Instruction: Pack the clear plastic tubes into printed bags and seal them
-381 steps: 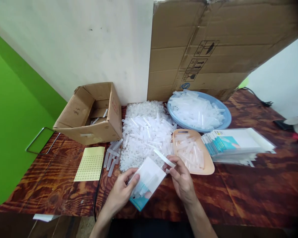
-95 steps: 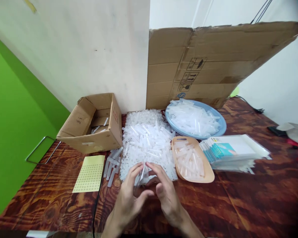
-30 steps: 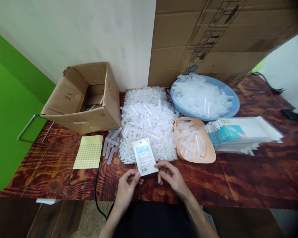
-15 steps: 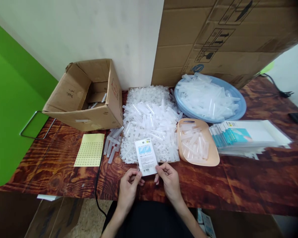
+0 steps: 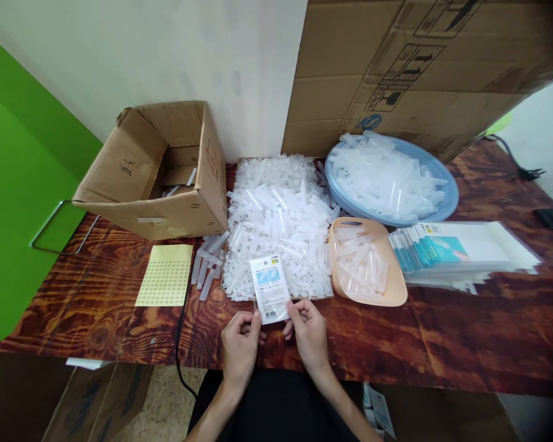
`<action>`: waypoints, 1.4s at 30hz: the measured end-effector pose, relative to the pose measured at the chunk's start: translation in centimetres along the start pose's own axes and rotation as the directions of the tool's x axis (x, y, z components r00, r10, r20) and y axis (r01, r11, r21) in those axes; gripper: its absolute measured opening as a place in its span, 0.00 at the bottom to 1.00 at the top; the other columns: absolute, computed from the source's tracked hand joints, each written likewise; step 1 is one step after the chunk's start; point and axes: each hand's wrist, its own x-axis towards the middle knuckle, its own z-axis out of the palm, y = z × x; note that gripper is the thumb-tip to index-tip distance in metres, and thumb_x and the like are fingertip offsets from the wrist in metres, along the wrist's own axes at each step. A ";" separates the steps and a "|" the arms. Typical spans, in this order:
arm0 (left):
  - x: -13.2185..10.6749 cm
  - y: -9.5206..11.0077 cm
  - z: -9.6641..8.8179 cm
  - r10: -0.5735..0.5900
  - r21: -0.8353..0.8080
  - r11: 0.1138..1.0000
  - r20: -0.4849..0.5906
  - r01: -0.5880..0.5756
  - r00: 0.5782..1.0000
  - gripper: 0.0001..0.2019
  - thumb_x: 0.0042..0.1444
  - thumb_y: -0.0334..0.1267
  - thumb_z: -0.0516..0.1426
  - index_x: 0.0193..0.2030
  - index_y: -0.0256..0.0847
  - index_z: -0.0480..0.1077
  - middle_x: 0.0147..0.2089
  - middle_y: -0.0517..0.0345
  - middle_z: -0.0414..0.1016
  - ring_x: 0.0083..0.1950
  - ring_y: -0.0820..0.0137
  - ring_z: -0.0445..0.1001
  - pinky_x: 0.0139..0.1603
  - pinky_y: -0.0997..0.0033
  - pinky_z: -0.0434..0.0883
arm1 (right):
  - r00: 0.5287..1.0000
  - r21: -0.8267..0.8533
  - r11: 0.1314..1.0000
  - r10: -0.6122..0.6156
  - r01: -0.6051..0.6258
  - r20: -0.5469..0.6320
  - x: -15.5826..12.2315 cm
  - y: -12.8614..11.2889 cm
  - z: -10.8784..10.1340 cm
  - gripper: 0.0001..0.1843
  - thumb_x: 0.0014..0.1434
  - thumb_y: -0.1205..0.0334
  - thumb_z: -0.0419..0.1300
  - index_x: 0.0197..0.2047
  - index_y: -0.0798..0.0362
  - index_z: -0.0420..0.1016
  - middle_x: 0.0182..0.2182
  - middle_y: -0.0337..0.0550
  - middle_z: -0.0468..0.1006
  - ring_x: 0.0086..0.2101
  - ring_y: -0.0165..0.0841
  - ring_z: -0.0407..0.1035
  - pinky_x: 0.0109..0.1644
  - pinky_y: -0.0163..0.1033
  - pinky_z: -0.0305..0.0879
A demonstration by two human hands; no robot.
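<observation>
At the near edge of the tabletop, both bare hands meet on a small printed packet. The left hand pinches the packet's lower left corner and the right hand its lower right corner. The fingers of each are drawn narrow on the film, the left fingers and the right fingers lying just apart, with the packet's bottom edge between them. The packet extends forward from the fingers, away from the person. Its long axis runs near to far, with the top leaning slightly to the left, and its printed face is turned up toward the camera. Neither hand is nearer than the other, since each holds one corner of the same short edge. The packet's far end overlaps the near margin of a heap of clear plastic tubes. To the right of the heap stand a peach tray holding more tubes, a blue basin filled with them, and a fanned stack of flat packets. To the left lie a yellow sticker sheet and an open cardboard box. A large cardboard sheet leans against the wall behind.
</observation>
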 end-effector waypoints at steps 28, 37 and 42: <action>1.6 1.2 -0.9 -0.157 -0.400 0.896 0.123 0.194 0.980 0.18 0.43 0.43 0.73 0.32 0.37 0.72 0.32 0.58 0.79 0.34 0.69 0.79 0.37 0.75 0.75 | 0.994 0.033 0.995 -0.096 0.094 0.059 -0.2 0.5 -0.2 0.23 0.68 0.41 0.55 0.31 0.51 0.69 0.15 0.37 0.75 0.15 0.32 0.70 0.20 0.32 0.66; 1.4 2.3 -1.7 -0.097 -0.460 0.868 0.213 0.187 0.972 0.17 0.47 0.42 0.72 0.33 0.39 0.68 0.35 0.57 0.79 0.38 0.69 0.78 0.40 0.75 0.73 | 0.994 0.347 0.937 -0.067 0.034 0.084 -0.6 -1.2 -1.2 0.20 0.65 0.46 0.62 0.52 0.49 0.65 0.28 0.38 0.81 0.21 0.34 0.77 0.26 0.37 0.74; 1.7 2.5 -2.1 -0.063 -0.427 0.887 0.266 0.176 0.962 0.17 0.47 0.41 0.72 0.33 0.40 0.67 0.35 0.58 0.80 0.39 0.69 0.78 0.42 0.75 0.73 | 0.957 0.306 0.948 -0.010 -0.083 0.288 0.4 -2.5 -0.8 0.22 0.55 0.49 0.72 0.44 0.52 0.70 0.29 0.38 0.80 0.17 0.29 0.72 0.19 0.32 0.70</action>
